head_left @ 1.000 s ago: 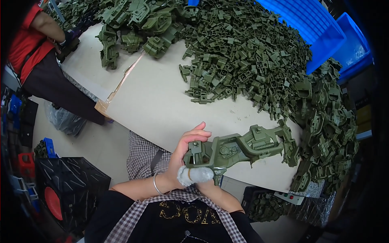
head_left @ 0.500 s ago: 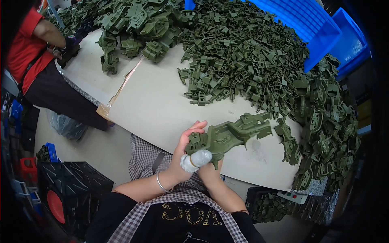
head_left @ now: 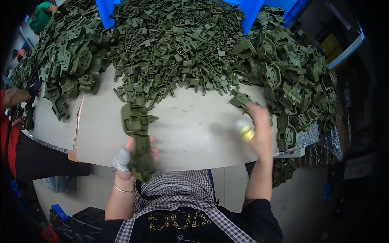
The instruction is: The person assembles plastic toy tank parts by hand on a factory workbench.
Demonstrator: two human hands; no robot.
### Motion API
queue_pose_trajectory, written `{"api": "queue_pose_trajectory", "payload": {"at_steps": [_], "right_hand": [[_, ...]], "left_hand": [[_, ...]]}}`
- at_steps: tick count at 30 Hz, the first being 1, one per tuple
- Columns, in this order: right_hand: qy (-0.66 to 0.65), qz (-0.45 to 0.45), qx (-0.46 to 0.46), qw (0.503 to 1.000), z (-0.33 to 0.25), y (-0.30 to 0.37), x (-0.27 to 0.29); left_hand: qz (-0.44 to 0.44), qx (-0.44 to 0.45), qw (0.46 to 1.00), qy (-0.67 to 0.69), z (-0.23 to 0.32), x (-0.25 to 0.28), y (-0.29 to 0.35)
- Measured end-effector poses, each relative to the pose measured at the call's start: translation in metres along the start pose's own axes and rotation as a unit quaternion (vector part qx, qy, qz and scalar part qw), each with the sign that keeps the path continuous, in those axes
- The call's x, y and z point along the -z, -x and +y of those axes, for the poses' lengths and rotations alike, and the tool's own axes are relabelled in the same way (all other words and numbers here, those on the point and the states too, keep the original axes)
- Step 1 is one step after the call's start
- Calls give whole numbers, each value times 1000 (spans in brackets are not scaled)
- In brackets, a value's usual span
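Observation:
A long olive-green moulded plastic part (head_left: 137,125) stands out lengthwise from my left hand (head_left: 125,173), whose fingers curl round its near end. The thumb of that hand wears a whitish wrapping. Over the table's right side my right hand (head_left: 259,131) reaches forward, slightly blurred, thumb and fingers apart. Its thumb has a pale cover with a yellow band. Right at its fingertips lies another green plastic part (head_left: 241,98), partly hidden by the fingers; whether they touch it I cannot make out.
A big heap of small green plastic pieces (head_left: 182,48) covers the table's (head_left: 190,133) far middle. Larger green parts are piled at left (head_left: 77,52) and right (head_left: 291,73). Blue bins (head_left: 253,14) stand behind. At the left edge a person in red (head_left: 10,133) works.
My view has turned rightward. My hands have separated: the left keeps the long part, now further left and pointing away from me, while the right has moved out to the right.

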State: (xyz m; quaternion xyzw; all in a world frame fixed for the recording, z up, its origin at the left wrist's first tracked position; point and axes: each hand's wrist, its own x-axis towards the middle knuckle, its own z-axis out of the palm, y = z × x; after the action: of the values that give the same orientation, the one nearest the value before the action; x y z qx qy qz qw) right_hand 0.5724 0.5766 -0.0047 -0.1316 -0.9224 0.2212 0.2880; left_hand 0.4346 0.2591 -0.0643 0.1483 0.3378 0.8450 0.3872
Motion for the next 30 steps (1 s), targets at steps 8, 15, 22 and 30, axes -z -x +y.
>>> {"api": "queue_pose_trajectory", "payload": {"at_steps": [8, 15, 22, 30], "right_hand": [[269, -120, -164, 942, 18, 23, -14], [-13, -59, -182, 981, 6, 41, 9], [4, -7, -212, 977, -13, 60, -26], [-487, 20, -152, 860, -106, 68, -61]], "left_hand": [[30, -24, 997, 61, 0, 0, -19], [112, -52, 992, 33, 7, -5, -20], [127, 12, 991, -33, -11, -2, -27], [115, -74, 990, -22, -16, -12, -21]]}}
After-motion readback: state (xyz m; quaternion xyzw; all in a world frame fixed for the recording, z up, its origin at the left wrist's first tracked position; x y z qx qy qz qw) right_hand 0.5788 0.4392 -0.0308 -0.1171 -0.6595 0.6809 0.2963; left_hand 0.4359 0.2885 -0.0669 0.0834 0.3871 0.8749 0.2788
